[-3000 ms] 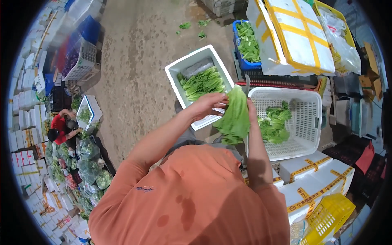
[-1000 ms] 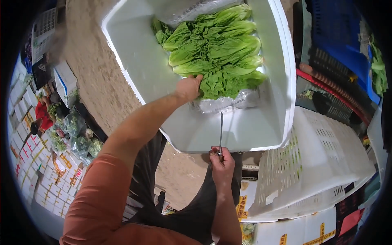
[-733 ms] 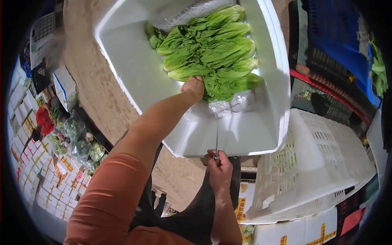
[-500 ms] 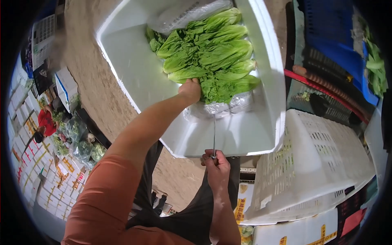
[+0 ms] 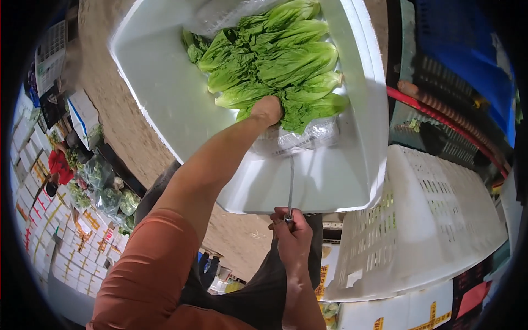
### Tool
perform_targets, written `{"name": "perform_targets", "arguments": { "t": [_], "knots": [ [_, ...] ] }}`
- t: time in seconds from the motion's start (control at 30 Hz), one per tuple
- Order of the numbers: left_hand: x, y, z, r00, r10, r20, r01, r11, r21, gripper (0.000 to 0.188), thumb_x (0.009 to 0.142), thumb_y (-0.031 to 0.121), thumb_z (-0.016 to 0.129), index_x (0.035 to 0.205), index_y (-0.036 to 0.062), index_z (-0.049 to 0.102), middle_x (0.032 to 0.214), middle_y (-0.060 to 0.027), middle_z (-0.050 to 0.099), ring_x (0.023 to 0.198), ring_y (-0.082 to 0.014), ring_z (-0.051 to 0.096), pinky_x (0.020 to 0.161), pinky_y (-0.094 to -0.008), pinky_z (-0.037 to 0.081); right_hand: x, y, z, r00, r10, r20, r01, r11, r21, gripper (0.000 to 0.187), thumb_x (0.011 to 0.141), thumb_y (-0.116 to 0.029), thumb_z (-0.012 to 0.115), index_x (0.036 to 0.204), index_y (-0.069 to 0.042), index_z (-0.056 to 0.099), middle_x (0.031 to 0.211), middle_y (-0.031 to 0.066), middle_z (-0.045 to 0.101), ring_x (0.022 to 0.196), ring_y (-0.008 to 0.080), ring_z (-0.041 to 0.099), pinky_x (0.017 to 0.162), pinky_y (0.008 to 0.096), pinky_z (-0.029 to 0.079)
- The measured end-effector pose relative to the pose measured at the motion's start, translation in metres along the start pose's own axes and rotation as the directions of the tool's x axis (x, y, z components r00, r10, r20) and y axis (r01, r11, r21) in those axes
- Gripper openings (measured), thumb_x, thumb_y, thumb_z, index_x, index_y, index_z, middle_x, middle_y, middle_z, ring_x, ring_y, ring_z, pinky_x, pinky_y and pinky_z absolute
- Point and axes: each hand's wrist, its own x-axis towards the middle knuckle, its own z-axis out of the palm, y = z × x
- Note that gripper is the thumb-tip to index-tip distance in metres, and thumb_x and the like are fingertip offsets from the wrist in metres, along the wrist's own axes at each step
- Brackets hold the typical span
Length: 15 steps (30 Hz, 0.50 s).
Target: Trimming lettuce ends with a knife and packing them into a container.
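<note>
Several heads of romaine lettuce point(image 5: 297, 58) lie side by side in a deep white foam box point(image 5: 159, 71). My left hand point(image 5: 268, 110) presses down among the leaves near the closest heads; its fingers are hidden. In my right hand point(image 5: 293, 228), at the box's near rim, is a long thin metal tool point(image 5: 291, 184), its narrow shaft pointing into the box. From this angle I cannot tell whether it is a knife. Crinkled clear plastic packs point(image 5: 311, 137) sit beneath the near lettuce, and another plastic-wrapped pack point(image 5: 220, 14) lies at the far side.
A white slatted plastic crate point(image 5: 423, 220) stands to the right, above white foam boxes point(image 5: 396, 313). Beyond it are a red bar point(image 5: 418, 102) and a blue crate point(image 5: 462, 44). At left, a person in red point(image 5: 59, 166) is beside bagged vegetables point(image 5: 102, 176) and stacked white boxes.
My left hand has moved slightly right and deeper into the leaves, hiding its fingers. The box and lettuce appear a little higher and further left. My right hand keeps its grip.
</note>
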Motion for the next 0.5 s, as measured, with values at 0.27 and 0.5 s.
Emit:
{"name": "perform_targets", "arguments": {
  "t": [0.27,0.5],
  "knots": [
    [-0.011,-0.021,-0.016,0.973,0.107,0.204,-0.100,0.994,-0.045,0.034,0.083,0.030,0.052,0.085,0.0002,0.067,0.091,-0.0215,0.064,0.085,-0.0370,0.062,0.077,-0.0417,0.050,0.007,0.006,0.005,0.999,-0.028,0.036,0.027,0.999,0.042,0.016,0.085,-0.004,0.056,0.099,0.001,0.058,0.078,0.0048,0.062,0.062,0.0075,0.055,0.053,0.0197,0.041],
    [-0.051,0.007,-0.009,0.971,0.240,-0.023,-0.241,0.966,-0.094,0.035,0.083,0.033,0.050,0.087,0.0015,0.065,0.091,-0.0251,0.062,0.086,-0.0406,0.060,0.075,-0.0474,0.048,-0.003,-0.007,0.019,0.987,-0.070,-0.142,0.099,0.974,0.203,0.014,0.083,-0.010,0.060,0.095,-0.003,0.059,0.069,0.0002,0.056,0.055,0.0056,0.048,0.048,0.0215,0.039]
  ]
}}
